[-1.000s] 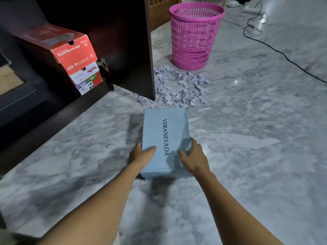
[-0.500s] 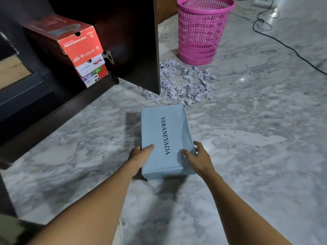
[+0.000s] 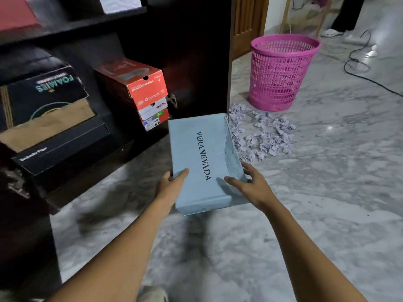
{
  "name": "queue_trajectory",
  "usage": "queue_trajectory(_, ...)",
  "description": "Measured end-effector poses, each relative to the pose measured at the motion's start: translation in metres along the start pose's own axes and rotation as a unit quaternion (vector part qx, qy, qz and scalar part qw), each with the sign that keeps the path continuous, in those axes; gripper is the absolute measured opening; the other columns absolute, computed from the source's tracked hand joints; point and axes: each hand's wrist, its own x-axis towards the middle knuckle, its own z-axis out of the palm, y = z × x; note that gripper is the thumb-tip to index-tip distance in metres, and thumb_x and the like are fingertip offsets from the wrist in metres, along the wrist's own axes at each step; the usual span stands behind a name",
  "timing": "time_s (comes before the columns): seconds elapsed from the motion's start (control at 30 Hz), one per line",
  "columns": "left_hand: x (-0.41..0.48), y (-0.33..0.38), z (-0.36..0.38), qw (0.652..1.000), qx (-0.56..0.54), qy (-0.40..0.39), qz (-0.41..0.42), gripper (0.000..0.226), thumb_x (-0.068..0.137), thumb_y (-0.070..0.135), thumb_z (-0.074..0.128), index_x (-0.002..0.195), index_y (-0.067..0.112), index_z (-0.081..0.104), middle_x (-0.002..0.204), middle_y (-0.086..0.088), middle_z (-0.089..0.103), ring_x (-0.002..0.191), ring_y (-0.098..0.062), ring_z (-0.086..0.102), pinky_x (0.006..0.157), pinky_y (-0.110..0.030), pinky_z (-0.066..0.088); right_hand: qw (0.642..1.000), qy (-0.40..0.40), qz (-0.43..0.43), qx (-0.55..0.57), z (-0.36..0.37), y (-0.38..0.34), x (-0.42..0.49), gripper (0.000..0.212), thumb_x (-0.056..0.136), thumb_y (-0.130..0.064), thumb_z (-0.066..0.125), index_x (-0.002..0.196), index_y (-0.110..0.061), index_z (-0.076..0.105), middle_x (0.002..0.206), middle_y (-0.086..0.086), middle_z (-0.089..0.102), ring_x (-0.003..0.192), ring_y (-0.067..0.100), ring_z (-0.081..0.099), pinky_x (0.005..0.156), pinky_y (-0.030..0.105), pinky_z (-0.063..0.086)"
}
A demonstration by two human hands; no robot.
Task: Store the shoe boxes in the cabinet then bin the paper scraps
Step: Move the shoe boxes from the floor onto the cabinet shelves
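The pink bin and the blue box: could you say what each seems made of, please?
The pink bin looks like moulded plastic, glossy, with a lattice wall. The blue box looks like matte cardboard, its side paper wrinkled and torn.

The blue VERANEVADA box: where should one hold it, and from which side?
Grip the blue box at its two long sides near the close end, one hand from each side, as the left hand and right hand do. It looks too wide for one hand; its right edge is crumpled, so press lightly there.
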Motion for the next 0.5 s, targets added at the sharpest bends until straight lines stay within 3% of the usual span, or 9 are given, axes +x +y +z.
queue_trajectory(0.1,0.001,0.042,-0.015,0.999,-0.035,0.017,0.033,0.051,0.074,0.046,0.075,0.113,0.013,0.064,0.109,-0.002,0.073,0.094,-0.021,0.070,0.090,-0.042,0.056,0.998,-0.028,-0.047,0.028,-0.003,-0.040,0.011,0.079,0.062,-0.051,0.085,0.133,-0.040,0.052,0.127,-0.017,0.059,0.109,0.009,0.062,0.080,0.024,0.052)
queue_trajectory(0.17,0.002,0.071,-0.025,0.998,-0.046,0.017,0.047,0.061,0.072,0.049,0.075,0.120,0.014,0.062,0.111,-0.002,0.072,0.095,-0.020,0.070,0.090,-0.039,0.056,0.995,-0.043,-0.082,0.045,-0.006,-0.067,0.013,0.081,0.057,-0.052,0.091,0.127,-0.051,0.051,0.123,-0.027,0.058,0.111,0.002,0.059,0.079,0.020,0.051)
queue_trajectory(0.27,0.001,0.114,-0.042,0.995,-0.048,0.032,0.083,0.022,0.085,0.032,0.071,0.095,0.013,0.068,0.097,-0.004,0.073,0.083,-0.019,0.069,0.072,-0.030,0.054,0.988,-0.073,-0.128,0.056,-0.006,-0.105,0.015,0.085,0.048,-0.045,0.096,0.118,-0.060,0.051,0.116,-0.034,0.062,0.110,-0.006,0.058,0.083,0.020,0.054)
queue_trajectory(0.33,-0.003,0.142,-0.053,0.993,-0.050,0.037,0.104,0.018,0.085,0.031,0.070,0.091,0.014,0.068,0.094,-0.003,0.073,0.080,-0.018,0.068,0.065,-0.026,0.051,0.980,-0.089,-0.166,0.060,-0.005,-0.131,0.017,0.091,0.048,-0.031,0.100,0.121,-0.055,0.050,0.115,-0.035,0.063,0.110,-0.010,0.058,0.083,0.019,0.054)
queue_trajectory(0.4,-0.005,0.170,-0.064,0.989,-0.061,0.040,0.131,0.021,0.084,0.032,0.071,0.094,0.014,0.069,0.093,-0.003,0.074,0.081,-0.018,0.069,0.067,-0.026,0.051,0.972,-0.096,-0.206,0.063,-0.003,-0.160,0.018,0.093,0.052,-0.017,0.093,0.126,-0.049,0.047,0.113,-0.036,0.063,0.108,-0.012,0.058,0.080,0.016,0.054)
queue_trajectory(0.5,-0.012,0.215,-0.078,0.982,-0.078,0.044,0.168,0.019,0.085,0.030,0.071,0.093,0.014,0.069,0.092,-0.003,0.074,0.081,-0.018,0.070,0.068,-0.027,0.052,0.958,-0.083,-0.267,0.063,-0.005,-0.204,0.020,0.091,0.055,-0.012,0.087,0.132,-0.040,0.046,0.114,-0.035,0.063,0.108,-0.010,0.060,0.080,0.016,0.055)
